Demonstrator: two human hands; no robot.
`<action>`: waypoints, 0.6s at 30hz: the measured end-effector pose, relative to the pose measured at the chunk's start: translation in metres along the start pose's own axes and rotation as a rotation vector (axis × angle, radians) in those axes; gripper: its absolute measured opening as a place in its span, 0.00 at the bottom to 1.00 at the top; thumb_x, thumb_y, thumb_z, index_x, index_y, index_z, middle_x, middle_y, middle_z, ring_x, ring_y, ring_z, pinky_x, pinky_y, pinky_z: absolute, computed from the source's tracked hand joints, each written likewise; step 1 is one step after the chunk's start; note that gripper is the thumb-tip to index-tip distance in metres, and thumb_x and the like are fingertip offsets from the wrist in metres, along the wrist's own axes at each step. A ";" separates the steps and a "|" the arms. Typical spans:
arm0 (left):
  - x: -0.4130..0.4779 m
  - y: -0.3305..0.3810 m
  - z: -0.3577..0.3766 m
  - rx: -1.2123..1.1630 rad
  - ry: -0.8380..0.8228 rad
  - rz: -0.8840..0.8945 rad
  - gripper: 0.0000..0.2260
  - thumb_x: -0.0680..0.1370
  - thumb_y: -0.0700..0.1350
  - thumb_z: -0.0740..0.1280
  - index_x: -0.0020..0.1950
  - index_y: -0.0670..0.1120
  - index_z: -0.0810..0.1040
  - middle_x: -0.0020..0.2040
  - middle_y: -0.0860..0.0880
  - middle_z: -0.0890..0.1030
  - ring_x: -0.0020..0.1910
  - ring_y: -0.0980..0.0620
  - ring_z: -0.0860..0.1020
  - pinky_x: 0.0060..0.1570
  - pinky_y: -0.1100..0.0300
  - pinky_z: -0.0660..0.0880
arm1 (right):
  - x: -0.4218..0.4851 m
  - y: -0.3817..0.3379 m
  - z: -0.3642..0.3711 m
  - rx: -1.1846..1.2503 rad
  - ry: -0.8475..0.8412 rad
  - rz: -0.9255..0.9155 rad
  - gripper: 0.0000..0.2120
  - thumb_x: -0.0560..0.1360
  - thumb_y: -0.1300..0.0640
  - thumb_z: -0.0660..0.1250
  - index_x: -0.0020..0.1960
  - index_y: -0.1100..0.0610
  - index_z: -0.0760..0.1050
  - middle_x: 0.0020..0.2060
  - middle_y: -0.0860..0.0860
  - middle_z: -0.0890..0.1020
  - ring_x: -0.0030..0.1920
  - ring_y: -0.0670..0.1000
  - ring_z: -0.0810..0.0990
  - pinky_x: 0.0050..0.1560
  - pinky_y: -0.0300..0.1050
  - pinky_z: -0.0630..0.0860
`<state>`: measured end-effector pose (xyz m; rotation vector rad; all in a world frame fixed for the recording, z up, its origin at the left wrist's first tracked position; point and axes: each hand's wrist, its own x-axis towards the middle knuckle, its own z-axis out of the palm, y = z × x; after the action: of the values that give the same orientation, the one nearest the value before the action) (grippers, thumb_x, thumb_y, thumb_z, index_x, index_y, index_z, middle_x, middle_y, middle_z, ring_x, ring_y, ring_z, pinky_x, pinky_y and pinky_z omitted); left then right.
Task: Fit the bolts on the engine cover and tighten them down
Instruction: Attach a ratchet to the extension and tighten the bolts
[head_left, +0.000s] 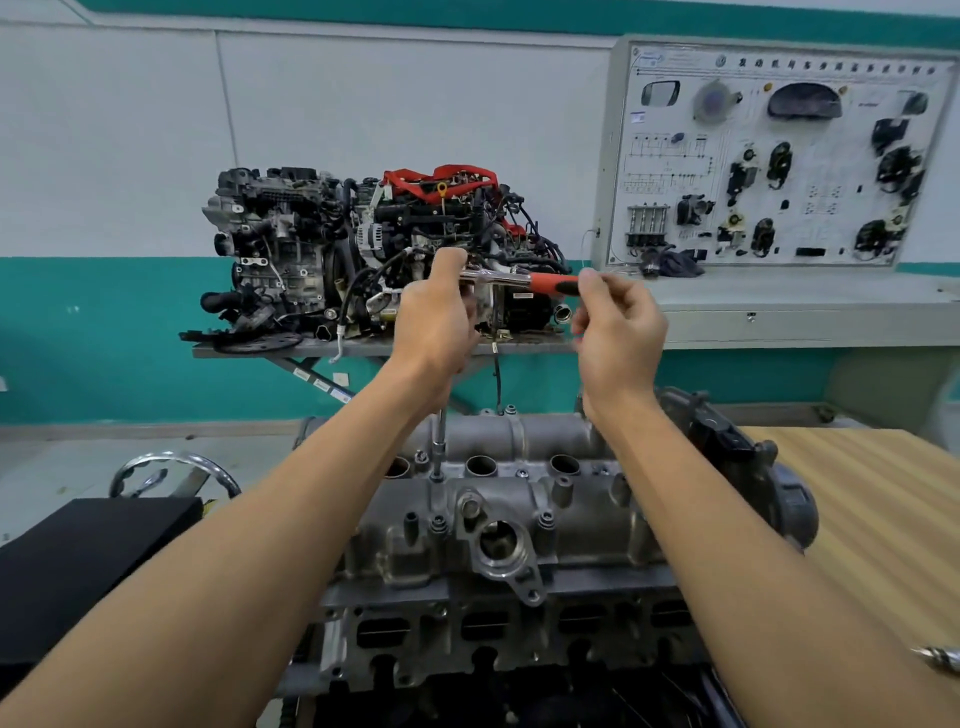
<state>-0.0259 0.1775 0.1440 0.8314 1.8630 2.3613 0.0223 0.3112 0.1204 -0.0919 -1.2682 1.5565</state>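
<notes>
Bolts on the engine cover (519, 540) are being tightened: the left hand (436, 322) wraps the ratchet (498, 278) head above an extension (440, 441) seated on a bolt (436, 475). Rightward, the right hand (618, 332) pinches the red handle; next it likely swings the handle, keeping the extension upright.

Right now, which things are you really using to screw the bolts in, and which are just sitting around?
In use:
- ratchet wrench, held by left hand and right hand
- long extension bar, standing on a bolt
- engine cover

Just sitting around:
- spare engine on the shelf behind
- wall training board
- black foam block
- wooden table
</notes>
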 end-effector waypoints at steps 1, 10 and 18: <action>0.002 0.000 -0.002 0.002 0.008 0.007 0.24 0.82 0.53 0.55 0.26 0.51 0.58 0.22 0.54 0.58 0.21 0.52 0.53 0.24 0.62 0.52 | -0.005 -0.003 -0.002 0.042 0.016 -0.041 0.05 0.75 0.56 0.70 0.43 0.57 0.76 0.33 0.52 0.74 0.33 0.49 0.69 0.32 0.42 0.67; -0.005 0.005 -0.007 -0.094 0.030 0.005 0.28 0.82 0.50 0.55 0.19 0.52 0.59 0.21 0.55 0.58 0.20 0.53 0.53 0.22 0.63 0.52 | -0.025 -0.024 0.005 0.166 -0.017 -0.083 0.09 0.72 0.63 0.72 0.38 0.56 0.73 0.30 0.53 0.72 0.31 0.50 0.67 0.32 0.44 0.64; -0.007 0.030 0.019 -0.062 -0.105 0.140 0.27 0.81 0.54 0.58 0.22 0.53 0.59 0.22 0.54 0.59 0.21 0.52 0.53 0.22 0.63 0.53 | 0.005 -0.050 -0.021 0.215 -0.134 -0.019 0.06 0.77 0.62 0.66 0.42 0.57 0.72 0.25 0.50 0.72 0.25 0.49 0.67 0.25 0.42 0.62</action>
<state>-0.0036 0.1836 0.1711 1.0899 1.7373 2.3876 0.0669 0.3215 0.1508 0.1643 -1.1927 1.6952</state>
